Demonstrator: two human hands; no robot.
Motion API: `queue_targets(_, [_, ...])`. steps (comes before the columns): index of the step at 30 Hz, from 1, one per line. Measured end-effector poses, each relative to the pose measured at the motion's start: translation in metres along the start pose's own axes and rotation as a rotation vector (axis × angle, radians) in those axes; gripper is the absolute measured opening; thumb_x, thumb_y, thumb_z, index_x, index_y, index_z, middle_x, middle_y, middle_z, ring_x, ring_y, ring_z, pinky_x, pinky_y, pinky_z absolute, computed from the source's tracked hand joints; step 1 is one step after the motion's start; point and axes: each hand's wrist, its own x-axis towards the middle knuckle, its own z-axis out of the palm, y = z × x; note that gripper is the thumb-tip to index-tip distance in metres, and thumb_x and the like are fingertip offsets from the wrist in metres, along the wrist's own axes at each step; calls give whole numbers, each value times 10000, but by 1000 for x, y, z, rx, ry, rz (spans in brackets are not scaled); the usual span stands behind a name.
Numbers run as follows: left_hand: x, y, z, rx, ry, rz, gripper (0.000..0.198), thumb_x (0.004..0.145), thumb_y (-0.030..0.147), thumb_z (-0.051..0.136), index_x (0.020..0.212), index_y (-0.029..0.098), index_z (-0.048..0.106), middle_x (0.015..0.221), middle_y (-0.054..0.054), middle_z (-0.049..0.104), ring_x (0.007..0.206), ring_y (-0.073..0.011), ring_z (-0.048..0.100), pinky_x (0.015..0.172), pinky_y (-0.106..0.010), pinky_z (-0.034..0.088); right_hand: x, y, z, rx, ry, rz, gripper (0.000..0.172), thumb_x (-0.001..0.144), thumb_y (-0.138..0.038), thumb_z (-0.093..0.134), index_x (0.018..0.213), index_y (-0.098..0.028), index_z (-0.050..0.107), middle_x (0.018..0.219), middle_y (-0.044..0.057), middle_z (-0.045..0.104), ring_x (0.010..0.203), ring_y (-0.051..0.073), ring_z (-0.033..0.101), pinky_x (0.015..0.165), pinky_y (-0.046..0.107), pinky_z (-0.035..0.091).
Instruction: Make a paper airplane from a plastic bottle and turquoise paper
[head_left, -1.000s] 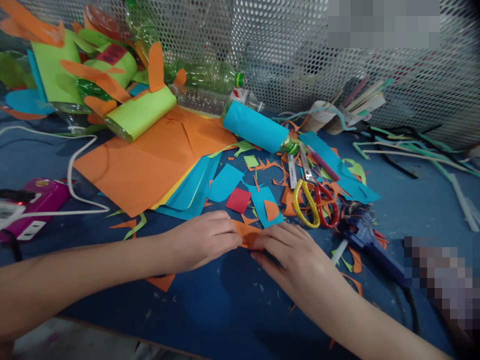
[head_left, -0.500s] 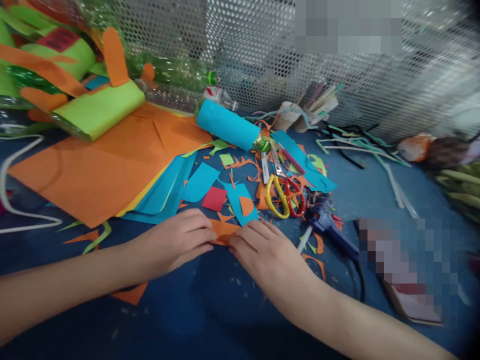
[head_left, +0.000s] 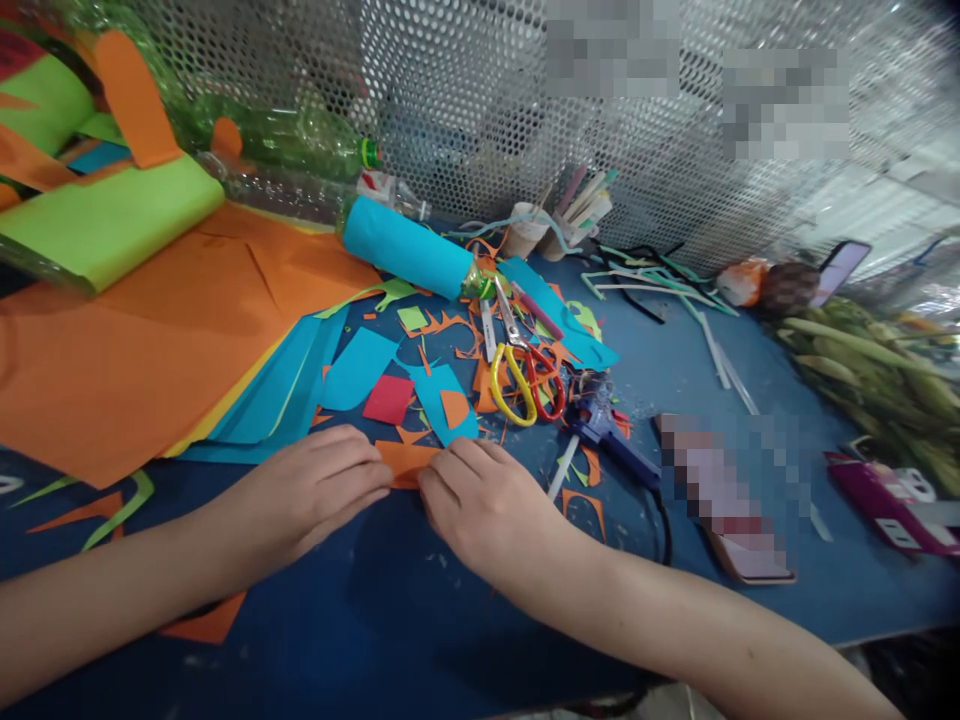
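Note:
A small strip of orange paper (head_left: 406,464) spans the gap between my two hands, low over the blue tabletop. My left hand (head_left: 330,488) is closed on its left end, fingers pressed together. The right end is pinched by my right hand (head_left: 487,500); both thumbs are largely hidden. Just beyond lie a red paper square (head_left: 388,400), blue paper pieces (head_left: 360,368) and scissors (head_left: 525,375) with one yellow and one red handle. To the right of my right hand rests a dark blue glue gun (head_left: 611,440) with a white glue stick.
Orange sheets (head_left: 150,340) cover the left, under a bottle wrapped in green paper (head_left: 120,220). A blue-wrapped bottle (head_left: 409,248) lies behind the scraps. A phone (head_left: 720,500) and a purple box (head_left: 885,500) sit at right. A perforated metal panel (head_left: 465,100) stands behind.
The view has swung to the right, so the table things sit further left and the purple box shows. Both hands keep their hold on the orange paper strip.

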Motion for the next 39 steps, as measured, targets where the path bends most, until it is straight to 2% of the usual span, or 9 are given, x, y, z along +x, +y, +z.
queue_targets(3, [1,-1,-1,-82,-14,-71,154,916,134,438,923,149,591,852,-49,578,813,-167,495,733,-298,410,1,0,3,-17,5,35,109,833,-133,518,746,-150,582,692,42,558,688,204,515,575,329,413])
queue_targets(7, [1,-1,-1,-126,-13,-135,125,910,155,468,904,178,590,858,-28,562,834,-160,491,759,-305,391,4,2,1,74,-78,132,101,831,-163,539,738,-155,577,712,40,562,714,198,524,623,329,440])
queue_targets(10, [1,1,-1,-97,19,-128,144,916,145,451,910,175,592,884,-32,552,843,-158,489,773,-311,384,5,4,-2,141,-142,172,135,869,-178,512,758,-150,584,746,52,572,740,190,528,705,336,457])
queue_targets(14, [1,2,1,-48,19,-50,173,918,116,424,930,138,595,877,-52,561,834,-164,483,762,-307,397,5,4,-4,163,-175,196,141,887,-176,497,790,-141,593,786,68,585,778,194,535,767,349,466])
queue_targets(17, [1,2,1,-10,21,-12,175,913,108,427,925,119,602,857,-63,571,827,-174,478,758,-315,407,4,3,-3,155,-192,204,138,890,-177,493,803,-142,595,794,72,585,791,200,538,769,359,473])
queue_targets(25, [0,1,1,-66,21,-65,187,920,136,424,912,141,611,870,-52,578,818,-159,497,753,-309,422,4,4,-4,163,-156,212,140,887,-192,499,785,-147,583,805,74,586,789,193,533,757,352,472])
queue_targets(33, [-1,1,3,-58,11,-36,199,913,111,411,938,137,607,855,-58,591,792,-165,505,722,-303,432,5,3,-8,193,-160,237,156,887,-179,480,785,-138,591,798,79,586,768,197,530,701,345,470])
queue_targets(39, [0,0,2,-123,-1,-115,137,906,152,461,910,157,598,886,-47,579,829,-157,514,747,-285,424,4,4,-7,214,-152,235,159,885,-166,477,789,-131,598,807,87,591,774,196,527,716,343,469])
